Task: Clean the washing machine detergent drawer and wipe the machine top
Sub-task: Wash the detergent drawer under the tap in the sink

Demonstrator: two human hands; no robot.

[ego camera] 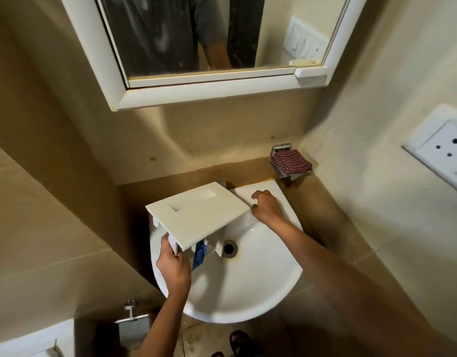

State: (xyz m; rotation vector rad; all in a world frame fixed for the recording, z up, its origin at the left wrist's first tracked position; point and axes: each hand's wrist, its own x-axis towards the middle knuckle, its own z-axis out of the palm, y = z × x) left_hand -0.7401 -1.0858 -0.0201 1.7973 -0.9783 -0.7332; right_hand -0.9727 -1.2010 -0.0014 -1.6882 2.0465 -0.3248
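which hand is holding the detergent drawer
The left hand grips the detergent drawer by its near end above the sink; the right hand holds nothing, its fingers loosely curled over the sink's back rim.

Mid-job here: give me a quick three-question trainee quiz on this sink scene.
1. True or false: the left hand grips the drawer over the sink.
2. Where is the cloth? A) in the sink B) on the holder by the wall C) on the floor
3. Fill in: the right hand holds ____.
Key: 1 true; 2 B; 3 nothing.
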